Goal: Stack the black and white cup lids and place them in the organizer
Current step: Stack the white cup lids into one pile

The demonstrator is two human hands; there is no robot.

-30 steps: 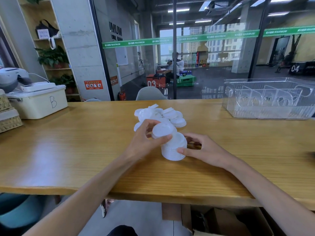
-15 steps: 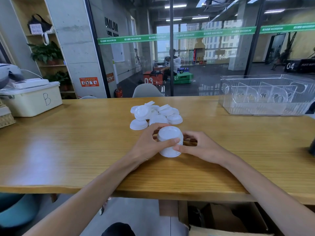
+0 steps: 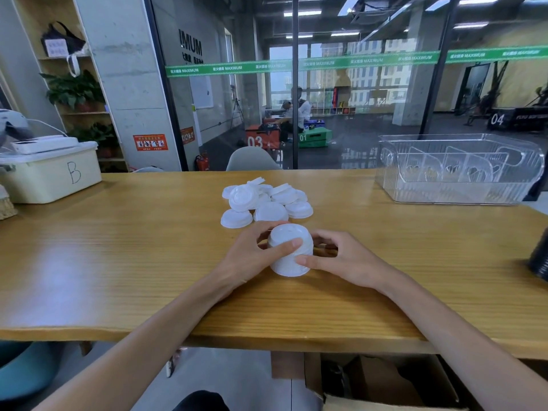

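Hands close around a stack of white lids [image 3: 290,250] on the wooden table [image 3: 118,262]: the left hand [image 3: 252,256], which a second ago carried a lid, now grips the stack with the right hand [image 3: 341,259]. That lid looks seated; loose white lids [image 3: 264,200] wait behind, the clear organizer [image 3: 456,170] far right.

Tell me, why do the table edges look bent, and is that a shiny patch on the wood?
Head view: the wide-angle lens bows the long wooden table and the clear plastic organizer; overhead light glares pale on the left tabletop; the stack of white plastic lids between both hands looks overexposed, its ridges hard to see.
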